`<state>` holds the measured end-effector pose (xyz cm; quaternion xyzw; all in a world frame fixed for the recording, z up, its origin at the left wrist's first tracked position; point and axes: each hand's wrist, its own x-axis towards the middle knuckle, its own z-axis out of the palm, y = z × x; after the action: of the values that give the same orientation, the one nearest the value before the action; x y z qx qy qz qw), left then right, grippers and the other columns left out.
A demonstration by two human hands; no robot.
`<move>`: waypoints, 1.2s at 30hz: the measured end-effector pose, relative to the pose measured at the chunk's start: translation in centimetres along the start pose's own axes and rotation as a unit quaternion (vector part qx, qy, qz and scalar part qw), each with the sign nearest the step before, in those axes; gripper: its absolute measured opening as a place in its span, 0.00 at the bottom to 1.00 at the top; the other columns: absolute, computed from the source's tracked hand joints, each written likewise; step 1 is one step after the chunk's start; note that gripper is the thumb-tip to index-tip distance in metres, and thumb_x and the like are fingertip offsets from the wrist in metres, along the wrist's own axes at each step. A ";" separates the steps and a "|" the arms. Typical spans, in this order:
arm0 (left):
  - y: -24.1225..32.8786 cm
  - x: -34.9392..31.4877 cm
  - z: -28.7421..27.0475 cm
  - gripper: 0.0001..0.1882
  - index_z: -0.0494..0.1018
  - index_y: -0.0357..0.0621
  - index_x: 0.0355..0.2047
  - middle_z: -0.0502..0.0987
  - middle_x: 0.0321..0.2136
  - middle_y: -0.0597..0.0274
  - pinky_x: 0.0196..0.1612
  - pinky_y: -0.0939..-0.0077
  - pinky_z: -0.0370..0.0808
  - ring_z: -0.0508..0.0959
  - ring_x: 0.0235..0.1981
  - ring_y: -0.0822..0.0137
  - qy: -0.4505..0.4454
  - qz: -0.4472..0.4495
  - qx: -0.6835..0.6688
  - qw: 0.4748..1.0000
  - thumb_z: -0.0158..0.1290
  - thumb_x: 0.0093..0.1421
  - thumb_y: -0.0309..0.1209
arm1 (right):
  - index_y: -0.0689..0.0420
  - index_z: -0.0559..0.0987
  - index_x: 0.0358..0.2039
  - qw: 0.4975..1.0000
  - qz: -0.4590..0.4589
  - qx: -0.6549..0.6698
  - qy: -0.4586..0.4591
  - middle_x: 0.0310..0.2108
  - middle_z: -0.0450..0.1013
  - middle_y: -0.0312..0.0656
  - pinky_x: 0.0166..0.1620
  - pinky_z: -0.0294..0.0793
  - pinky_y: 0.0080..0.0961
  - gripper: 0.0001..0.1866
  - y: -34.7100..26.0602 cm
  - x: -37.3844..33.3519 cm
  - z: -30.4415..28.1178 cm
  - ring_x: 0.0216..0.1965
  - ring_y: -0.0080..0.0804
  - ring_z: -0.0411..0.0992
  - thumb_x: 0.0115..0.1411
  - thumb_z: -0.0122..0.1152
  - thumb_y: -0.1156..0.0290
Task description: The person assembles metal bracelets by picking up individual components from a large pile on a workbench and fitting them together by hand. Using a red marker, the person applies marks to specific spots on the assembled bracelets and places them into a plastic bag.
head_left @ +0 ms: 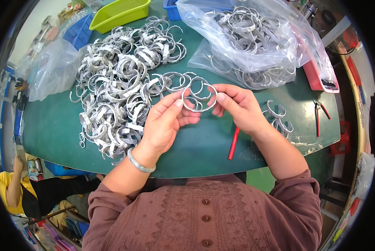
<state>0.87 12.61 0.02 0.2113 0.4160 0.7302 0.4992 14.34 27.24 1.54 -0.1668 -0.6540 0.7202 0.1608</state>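
Note:
A thin silver-grey metal ring [199, 110], sized like a bangle, is held up in front of me between both hands. My left hand [161, 121] pinches its left side with thumb and fingers. On the opposite side, my right hand [241, 108] grips the rim the same way. Just behind it, several similar rings lie at the edge of a large heap of grey rings [129, 67], which spreads to the left. A red handle [234, 143] sticks out below my right hand; the rest of that tool is hidden.
Clear plastic bags [254, 58] of grey rings sit on the green table [196, 146] at the back right. Red-handled pliers [318, 117] and a few loose rings [275, 109] lie rightward. Green [119, 16], blue [78, 32] and pink bins [317, 75] stand farther back. Another person [14, 190] is at far left.

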 end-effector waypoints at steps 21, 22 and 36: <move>-0.3 0.2 -0.4 0.17 0.62 0.36 0.49 0.69 0.42 0.56 0.48 0.68 0.68 0.71 0.42 0.64 0.006 -0.007 -0.073 0.997 0.38 0.62 0.31 | 0.62 0.72 0.40 0.950 -0.230 -0.210 0.018 0.30 0.70 0.40 0.33 0.68 0.17 0.12 0.2 -0.1 0.2 0.30 0.24 0.69 0.53 0.54 0.78; -0.2 0.2 -0.4 0.17 0.62 0.36 0.49 0.69 0.43 0.55 0.49 0.68 0.68 0.71 0.42 0.63 -0.001 -0.008 -0.077 0.997 0.38 0.62 0.31 | 0.62 0.73 0.39 0.939 -0.245 -0.242 0.020 0.30 0.70 0.41 0.33 0.68 0.18 0.12 -0.1 -0.2 0.3 0.30 0.26 0.70 0.52 0.55 0.79; -0.2 0.3 -0.5 0.17 0.63 0.34 0.49 0.68 0.44 0.53 0.50 0.66 0.66 0.71 0.44 0.62 -0.027 -0.033 -0.109 0.993 0.39 0.62 0.31 | 0.62 0.74 0.34 0.879 -0.342 -0.332 0.013 0.30 0.70 0.43 0.31 0.69 0.23 0.11 -0.8 -0.4 0.8 0.30 0.34 0.70 0.46 0.59 0.80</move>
<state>0.49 12.67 -0.49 0.1615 0.3269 0.7484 0.5540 14.39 26.41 2.40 0.0140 -0.8691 0.3586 0.3404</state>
